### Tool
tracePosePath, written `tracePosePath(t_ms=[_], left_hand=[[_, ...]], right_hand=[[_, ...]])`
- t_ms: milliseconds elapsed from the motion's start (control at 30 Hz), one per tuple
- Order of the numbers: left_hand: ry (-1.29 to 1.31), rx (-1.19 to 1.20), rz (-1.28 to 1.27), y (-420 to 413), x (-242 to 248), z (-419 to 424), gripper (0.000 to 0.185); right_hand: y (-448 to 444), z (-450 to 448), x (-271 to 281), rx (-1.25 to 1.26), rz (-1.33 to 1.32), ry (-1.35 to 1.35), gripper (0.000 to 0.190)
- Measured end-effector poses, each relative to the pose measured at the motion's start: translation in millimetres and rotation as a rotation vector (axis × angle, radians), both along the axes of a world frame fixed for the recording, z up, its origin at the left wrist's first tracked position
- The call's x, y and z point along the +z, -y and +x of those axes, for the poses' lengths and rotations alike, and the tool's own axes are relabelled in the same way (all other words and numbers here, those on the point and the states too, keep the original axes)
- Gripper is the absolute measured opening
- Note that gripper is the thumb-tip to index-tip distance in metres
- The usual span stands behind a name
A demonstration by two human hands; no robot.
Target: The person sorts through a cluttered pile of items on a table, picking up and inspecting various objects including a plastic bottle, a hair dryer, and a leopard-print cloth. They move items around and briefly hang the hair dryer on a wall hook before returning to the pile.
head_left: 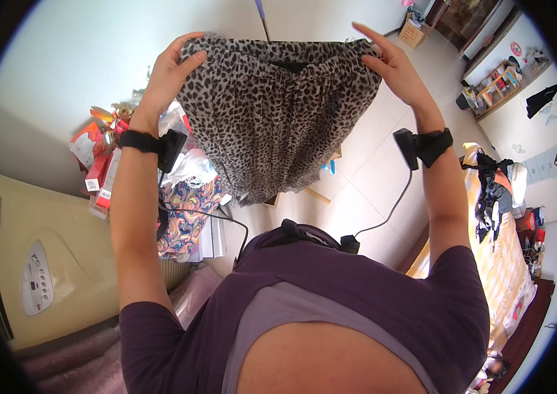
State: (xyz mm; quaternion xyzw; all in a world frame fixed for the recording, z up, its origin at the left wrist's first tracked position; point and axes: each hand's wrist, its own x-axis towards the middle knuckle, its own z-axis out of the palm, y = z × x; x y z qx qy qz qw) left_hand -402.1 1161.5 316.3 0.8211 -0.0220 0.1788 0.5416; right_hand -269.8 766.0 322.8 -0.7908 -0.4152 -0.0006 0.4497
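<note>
A leopard-print garment of thin gathered fabric [278, 118], which looks like a skirt, hangs spread out in front of me. My left hand [177, 66] pinches its upper left corner between thumb and fingers. The upper right corner is held by my right hand [384, 61], whose index finger points up and away from the cloth. Between the hands the waistband stretches nearly straight, with its front edge sagging to a dark opening. Folds narrow toward the ragged-looking lower hem. Both wrists wear black straps with small devices and cables.
At left stand a cream appliance with a control panel [38, 278], red boxes [96, 172] and a paisley-patterned cloth item [187, 212]. A bed with a yellow-and-white cover [497, 266] and dark clothes [493, 197] is at right. A cardboard box [412, 32] sits on the tiled floor.
</note>
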Motion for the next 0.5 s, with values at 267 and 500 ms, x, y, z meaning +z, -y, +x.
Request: tracePosePath(t_ms=[267, 500], left_hand=[[-0.119, -0.294, 0.438, -6, 19, -21, 0.029], [-0.356, -0.239, 0.529, -14, 0, -45, 0.019]], right_hand=[[-4, -3, 11, 0.044, -0.551, 0.171, 0.034], [3, 20, -23, 0.057, -0.257, 0.415, 0.015]])
